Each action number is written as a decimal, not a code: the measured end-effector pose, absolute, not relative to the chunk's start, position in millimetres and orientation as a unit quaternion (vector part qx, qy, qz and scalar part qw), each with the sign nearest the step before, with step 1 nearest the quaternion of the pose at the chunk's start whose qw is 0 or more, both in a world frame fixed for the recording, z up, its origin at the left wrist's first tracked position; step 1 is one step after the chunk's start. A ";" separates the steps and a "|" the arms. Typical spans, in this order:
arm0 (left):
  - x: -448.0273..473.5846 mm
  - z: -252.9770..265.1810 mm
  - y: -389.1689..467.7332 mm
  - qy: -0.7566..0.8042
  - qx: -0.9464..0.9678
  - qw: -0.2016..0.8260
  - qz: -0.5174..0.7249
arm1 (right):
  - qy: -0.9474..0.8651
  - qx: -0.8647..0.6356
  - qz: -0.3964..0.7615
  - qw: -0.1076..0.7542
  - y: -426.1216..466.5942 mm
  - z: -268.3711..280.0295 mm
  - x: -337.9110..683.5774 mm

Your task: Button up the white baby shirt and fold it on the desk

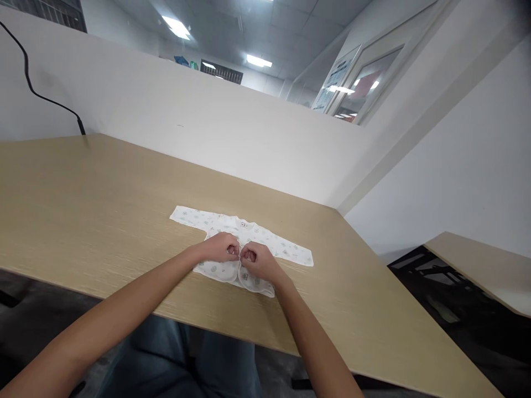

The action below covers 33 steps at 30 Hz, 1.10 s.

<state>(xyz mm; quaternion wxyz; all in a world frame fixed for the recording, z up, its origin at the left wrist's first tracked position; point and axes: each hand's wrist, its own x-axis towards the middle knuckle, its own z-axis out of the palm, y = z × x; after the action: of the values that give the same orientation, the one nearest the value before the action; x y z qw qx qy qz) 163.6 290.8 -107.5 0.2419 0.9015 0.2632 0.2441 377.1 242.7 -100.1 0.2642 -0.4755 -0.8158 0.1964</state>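
Observation:
A small white baby shirt (219, 270) with a faint printed pattern lies face up on the wooden table, its neckline pointing away from me and both sleeves spread out sideways. Down its middle runs a front opening. My left hand (222, 246) is closed in a pinch on the left front edge, about halfway down. Right beside it, my right hand (258, 260) pinches the right front edge, the fingertips of both hands nearly meeting. Whatever fastener lies between the fingers is too small and hidden to make out. Below the hands, the two front panels lie close together down to the hem.
The pale wooden table (124, 193) reaches a white partition (232, 132) at the back and a white wall on the right. A black cable (53, 102) hangs down the partition at far left. Another table (481, 265) stands beyond the right edge.

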 end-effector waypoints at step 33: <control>167.6 -97.3 282.4 0.289 0.886 0.278 0.231 | -0.778 -0.498 0.266 0.274 241.2 -98.6 376.2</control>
<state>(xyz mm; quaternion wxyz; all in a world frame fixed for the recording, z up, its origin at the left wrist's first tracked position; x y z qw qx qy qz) 167.6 282.4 -97.3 0.2783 0.8864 0.2892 0.2308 376.2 241.2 -98.6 0.2736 -0.4982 -0.7784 0.2664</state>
